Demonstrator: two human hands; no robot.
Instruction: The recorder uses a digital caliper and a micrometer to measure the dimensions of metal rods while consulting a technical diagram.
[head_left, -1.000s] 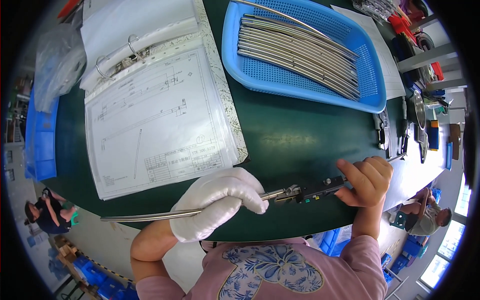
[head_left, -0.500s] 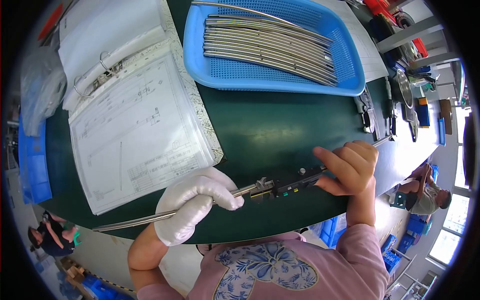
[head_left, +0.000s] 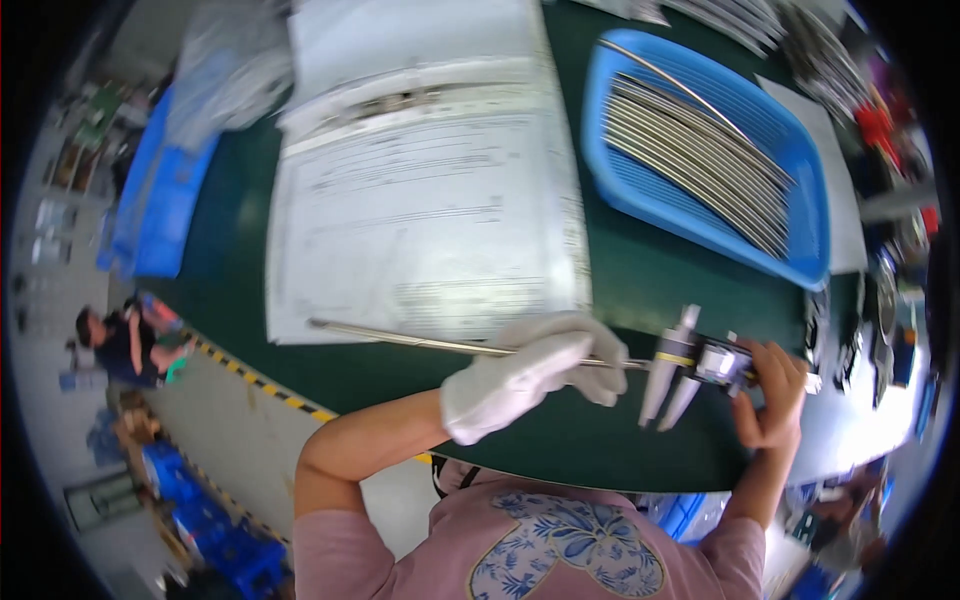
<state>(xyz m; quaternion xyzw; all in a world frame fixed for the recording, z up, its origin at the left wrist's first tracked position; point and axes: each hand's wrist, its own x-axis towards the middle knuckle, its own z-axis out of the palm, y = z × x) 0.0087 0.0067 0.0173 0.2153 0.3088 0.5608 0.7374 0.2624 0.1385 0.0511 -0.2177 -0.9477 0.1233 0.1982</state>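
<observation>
My left hand (head_left: 545,375), in a white glove, is closed around a thin metal rod (head_left: 410,339). The rod's left end reaches over the lower edge of the binder page, and its right end comes up to the jaws of a digital caliper (head_left: 716,360). Whether rod and jaws touch I cannot tell. Bare-skinned, my right hand (head_left: 775,395) grips the caliper by its body, display facing up. The long jaws point toward me with a narrow gap between them.
An open ring binder (head_left: 430,230) with sleeved drawing sheets lies ahead of me. Right of it, a blue plastic basket (head_left: 700,235) holds several metal rods. Tools (head_left: 880,310) lie at the far right. A blue bin (head_left: 165,200) stands left; a person (head_left: 135,340) sits beyond.
The view has swung left, so the binder and basket sit farther right. The caliper has turned: its lit display and long jaws now show, and the jaws stand at the rod's right end.
</observation>
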